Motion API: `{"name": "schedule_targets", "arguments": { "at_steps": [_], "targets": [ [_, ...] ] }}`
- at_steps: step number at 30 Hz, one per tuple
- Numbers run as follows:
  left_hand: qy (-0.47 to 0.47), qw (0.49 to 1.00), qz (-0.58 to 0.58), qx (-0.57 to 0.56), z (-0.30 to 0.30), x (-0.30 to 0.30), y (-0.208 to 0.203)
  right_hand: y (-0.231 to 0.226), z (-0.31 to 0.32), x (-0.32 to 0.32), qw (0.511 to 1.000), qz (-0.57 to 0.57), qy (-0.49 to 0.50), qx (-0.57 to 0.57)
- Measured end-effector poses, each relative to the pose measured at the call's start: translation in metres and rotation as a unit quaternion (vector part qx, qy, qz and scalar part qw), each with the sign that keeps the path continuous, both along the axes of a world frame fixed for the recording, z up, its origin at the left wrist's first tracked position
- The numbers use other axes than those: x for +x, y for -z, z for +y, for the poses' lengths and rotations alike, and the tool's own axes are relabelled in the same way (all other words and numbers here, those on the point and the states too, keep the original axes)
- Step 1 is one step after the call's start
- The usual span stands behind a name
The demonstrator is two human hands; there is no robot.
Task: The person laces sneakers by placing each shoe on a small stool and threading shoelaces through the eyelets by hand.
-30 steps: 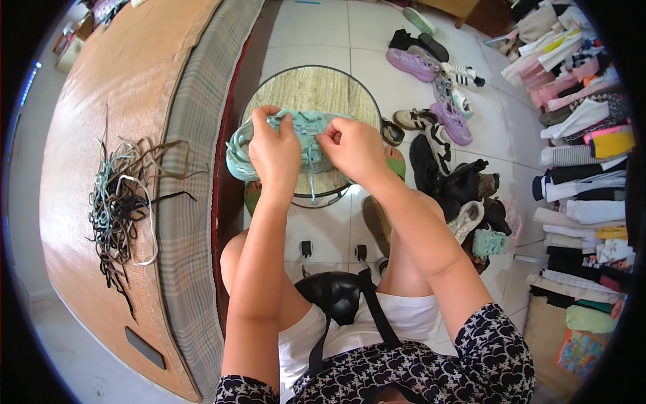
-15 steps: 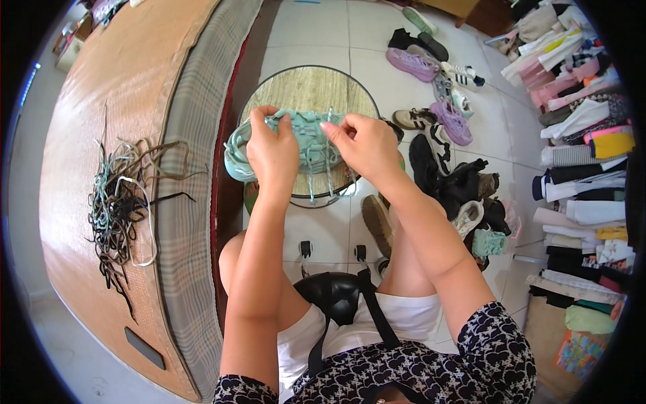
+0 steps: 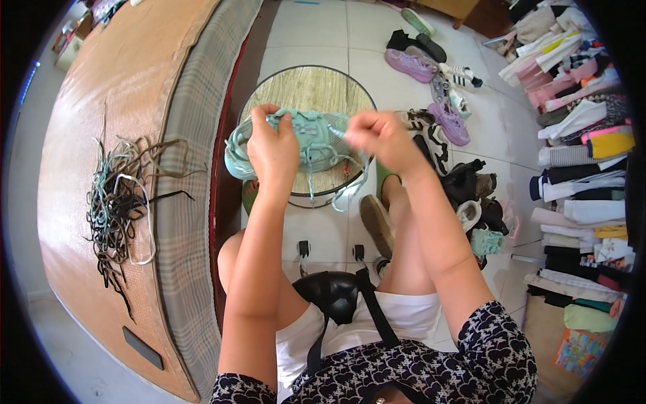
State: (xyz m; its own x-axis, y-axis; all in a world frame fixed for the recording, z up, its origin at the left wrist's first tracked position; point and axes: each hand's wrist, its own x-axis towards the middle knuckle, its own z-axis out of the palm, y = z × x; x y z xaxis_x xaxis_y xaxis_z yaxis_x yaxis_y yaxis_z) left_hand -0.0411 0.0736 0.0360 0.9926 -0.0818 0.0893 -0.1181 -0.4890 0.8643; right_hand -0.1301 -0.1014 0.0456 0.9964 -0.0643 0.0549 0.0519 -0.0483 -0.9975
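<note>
A mint-green lace-up sneaker (image 3: 306,138) lies on its sole or side, I cannot tell which, over a small round wood-topped table (image 3: 303,81). My left hand (image 3: 272,141) grips the sneaker around its left part, thumb on top and fingers partly hidden behind it. To the right, my right hand (image 3: 380,138) is closed, slightly blurred, on a mint shoelace (image 3: 338,132) drawn taut from the sneaker's eyelets. Another stretch of lace hangs in a loop below that hand, past the table's edge.
At the left, a tangled pile of shoelaces (image 3: 121,209) and a dark phone-like slab (image 3: 144,348) lie on the bed mat (image 3: 74,262). Several shoes, including a purple sneaker (image 3: 449,122), cover the tiled floor to the right. Beyond them are stacks of folded clothes (image 3: 582,168).
My right hand has moved right, away from the sneaker, pulling the lace out with it. My left hand stays in place on the sneaker.
</note>
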Motion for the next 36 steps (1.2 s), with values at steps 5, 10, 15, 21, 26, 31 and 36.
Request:
{"name": "schedule_targets", "arguments": {
  "at_steps": [5, 10, 15, 21, 26, 31, 36],
  "targets": [
    [0.036, 0.999, 0.001, 0.008, -0.003, -0.006, -0.001, 0.002, 0.03, -0.004, 0.983, 0.092, -0.157, -0.025],
    [0.019, 1.0, -0.018, 0.008, -0.001, -0.003, 0.002, 0.003, 0.013, -0.002, 0.999, 0.01, -0.042, 0.001],
    [0.03, 1.0, -0.002, -0.004, -0.004, -0.004, -0.001, 0.016, -0.002, 0.011, 0.971, -0.101, 0.211, -0.059],
    [0.021, 1.0, -0.009, 0.009, -0.004, -0.003, -0.001, 0.006, 0.041, 0.0, 0.988, 0.138, -0.033, -0.067],
    [0.016, 1.0, 0.005, 0.018, 0.002, -0.002, 0.001, -0.008, 0.01, 0.006, 0.988, 0.127, -0.057, 0.062],
    [0.024, 1.0, -0.01, -0.003, -0.006, -0.003, 0.0, 0.014, -0.002, 0.009, 0.972, 0.042, 0.229, 0.018],
    [0.022, 1.0, -0.001, 0.001, -0.004, -0.004, -0.001, 0.007, 0.028, -0.003, 0.899, 0.087, 0.174, -0.392]
  ]
}}
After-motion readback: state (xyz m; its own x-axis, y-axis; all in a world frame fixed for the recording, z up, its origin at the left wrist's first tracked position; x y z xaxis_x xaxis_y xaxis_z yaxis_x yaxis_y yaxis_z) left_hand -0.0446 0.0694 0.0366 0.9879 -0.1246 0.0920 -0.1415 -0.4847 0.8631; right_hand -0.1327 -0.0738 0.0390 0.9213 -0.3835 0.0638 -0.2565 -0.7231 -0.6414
